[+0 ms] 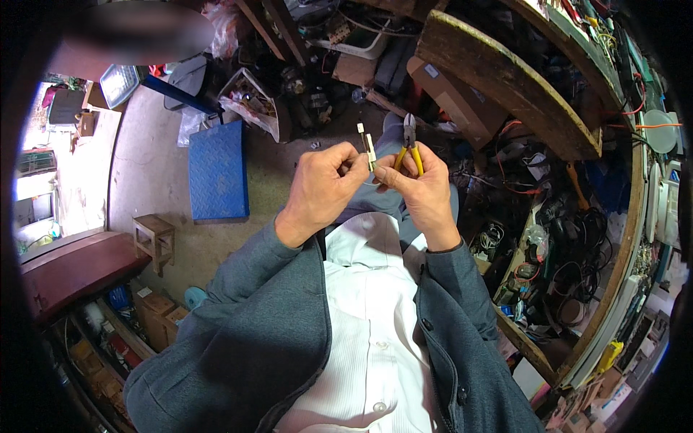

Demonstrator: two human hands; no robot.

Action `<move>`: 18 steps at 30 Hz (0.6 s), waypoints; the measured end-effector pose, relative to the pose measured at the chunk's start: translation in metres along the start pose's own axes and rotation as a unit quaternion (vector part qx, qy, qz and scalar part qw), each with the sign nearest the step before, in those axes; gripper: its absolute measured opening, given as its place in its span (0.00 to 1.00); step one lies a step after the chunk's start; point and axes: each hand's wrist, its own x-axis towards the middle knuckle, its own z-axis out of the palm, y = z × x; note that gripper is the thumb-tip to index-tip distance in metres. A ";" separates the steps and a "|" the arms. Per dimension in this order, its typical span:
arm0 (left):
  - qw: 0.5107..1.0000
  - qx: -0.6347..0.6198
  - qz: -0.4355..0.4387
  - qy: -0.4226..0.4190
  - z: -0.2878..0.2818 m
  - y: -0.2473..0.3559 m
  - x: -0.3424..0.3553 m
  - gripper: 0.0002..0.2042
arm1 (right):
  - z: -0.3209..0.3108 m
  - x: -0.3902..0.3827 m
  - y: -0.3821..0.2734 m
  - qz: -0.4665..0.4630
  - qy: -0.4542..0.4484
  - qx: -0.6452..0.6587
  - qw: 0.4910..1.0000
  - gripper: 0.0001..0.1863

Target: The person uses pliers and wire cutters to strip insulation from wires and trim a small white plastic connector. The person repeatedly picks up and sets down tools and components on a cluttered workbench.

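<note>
My left hand (325, 184) is closed in a pinch in front of my lap. A small part with a pale, narrow strip (371, 149) and a white tip on a dark stem (360, 128) stands up from its fingertips; its exact kind is too small to tell. My right hand (429, 193) is wrapped round yellow-handled cutting pliers (409, 137), their jaws pointing away from me. The thumb and forefinger of that hand also meet the low end of the small part, where a thin pale wire (372, 182) loops below.
A blue metal platform (219, 172) and a small wooden stool (154, 242) stand on the floor at left. Beyond my hands is an open bin (253, 101). A thick wooden board (505, 79) and a cable-filled shelf (577, 252) lie close on the right.
</note>
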 end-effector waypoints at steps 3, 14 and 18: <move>1.000 0.009 -0.006 -0.012 0.002 -0.005 0.000 0.12 | -0.002 -0.001 0.006 -0.031 0.012 -0.060 0.998 0.09; 0.948 -0.306 -0.092 -0.004 0.001 -0.012 0.011 0.08 | -0.005 -0.001 0.000 -0.119 0.023 -0.171 0.978 0.09; 0.943 -0.326 -0.037 0.063 -0.004 -0.013 0.019 0.11 | -0.015 -0.009 -0.008 -0.067 -0.030 -0.106 0.992 0.15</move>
